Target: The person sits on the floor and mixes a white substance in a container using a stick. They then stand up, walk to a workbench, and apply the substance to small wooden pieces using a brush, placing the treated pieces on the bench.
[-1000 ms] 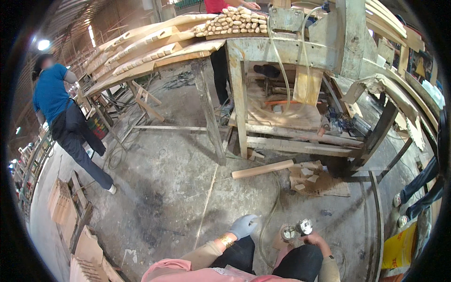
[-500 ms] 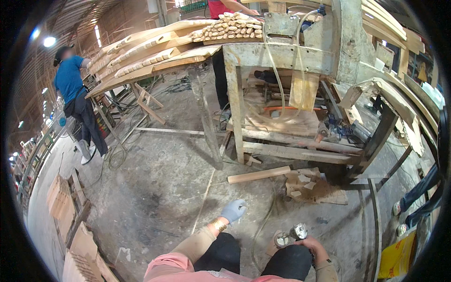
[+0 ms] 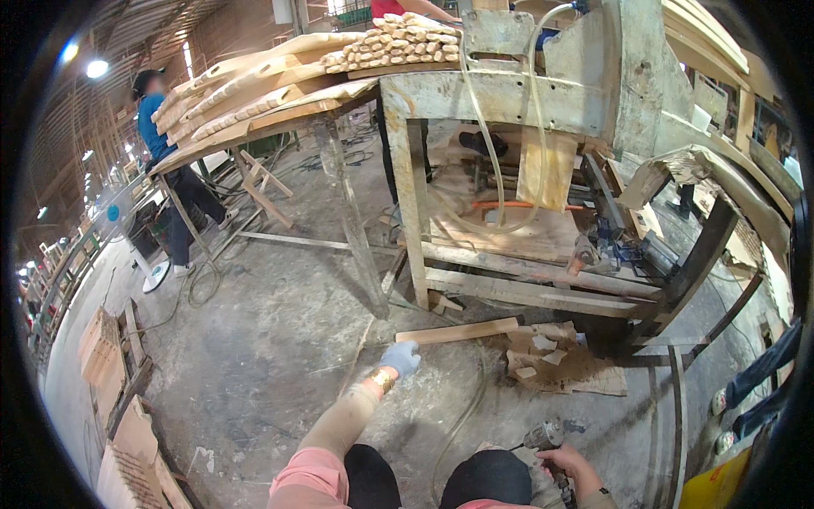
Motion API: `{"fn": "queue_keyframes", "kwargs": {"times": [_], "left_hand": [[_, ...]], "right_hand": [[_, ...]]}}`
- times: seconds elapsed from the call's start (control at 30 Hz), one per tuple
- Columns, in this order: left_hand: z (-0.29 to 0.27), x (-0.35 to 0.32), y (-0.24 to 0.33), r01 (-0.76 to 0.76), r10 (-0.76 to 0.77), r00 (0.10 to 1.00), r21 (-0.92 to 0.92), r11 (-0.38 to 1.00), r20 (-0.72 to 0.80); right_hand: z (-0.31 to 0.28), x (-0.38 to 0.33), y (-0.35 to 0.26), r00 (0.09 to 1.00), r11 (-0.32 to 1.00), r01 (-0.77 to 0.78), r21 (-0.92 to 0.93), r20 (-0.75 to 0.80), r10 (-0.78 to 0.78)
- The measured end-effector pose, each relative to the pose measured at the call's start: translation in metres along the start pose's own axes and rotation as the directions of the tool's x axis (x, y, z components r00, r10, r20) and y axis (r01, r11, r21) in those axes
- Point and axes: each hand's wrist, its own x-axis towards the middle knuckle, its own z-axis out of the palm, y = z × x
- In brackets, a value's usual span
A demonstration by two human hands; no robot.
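Note:
My left hand (image 3: 401, 359), in a grey-blue glove, reaches forward over the concrete floor. Its fingers are curled in, and whatever they may hold is hidden. Just beyond it lies a pale wooden strip (image 3: 462, 330); the hand is at the strip's left end, and I cannot tell whether they touch. Low on the right, my bare right hand (image 3: 570, 462) is closed round the grip of a metal pistol-shaped drill (image 3: 544, 435). A thin bit points left from the drill, close to my knee.
A torn cardboard piece (image 3: 566, 360) lies right of the strip. Ahead stands a worn workbench (image 3: 509, 97) with hanging hoses, beside a table stacked with shaped wood (image 3: 280, 81). One person (image 3: 161, 127) is behind that table; another's legs (image 3: 763, 373) show at right. Boards (image 3: 110, 356) lie left.
My left hand has moved forward and left to the strip's end. The drill has turned, its bit now visible pointing left. The person at far left has shifted right, partly behind the table.

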Motion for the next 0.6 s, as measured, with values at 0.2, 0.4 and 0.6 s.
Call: {"fn": "queue_keyframes", "kwargs": {"times": [0.2,0.4,0.6], "left_hand": [[0.03,0.068,-0.026,0.107,-0.149,0.979,0.27,0.957,0.139],[0.039,0.091,-0.066,0.246,-0.265,0.963,0.251,0.936,0.043],[0.09,0.088,-0.112,0.269,-0.324,0.932,0.286,0.92,0.165]], "right_hand": [[-0.001,0.007,-0.016,0.997,0.991,0.041,-0.129,0.076,-0.032],[0.024,0.012,-0.036,0.997,0.976,0.073,-0.208,0.018,-0.07],[0.039,0.002,-0.056,0.999,0.959,-0.014,-0.283,-0.033,0.005]]}}
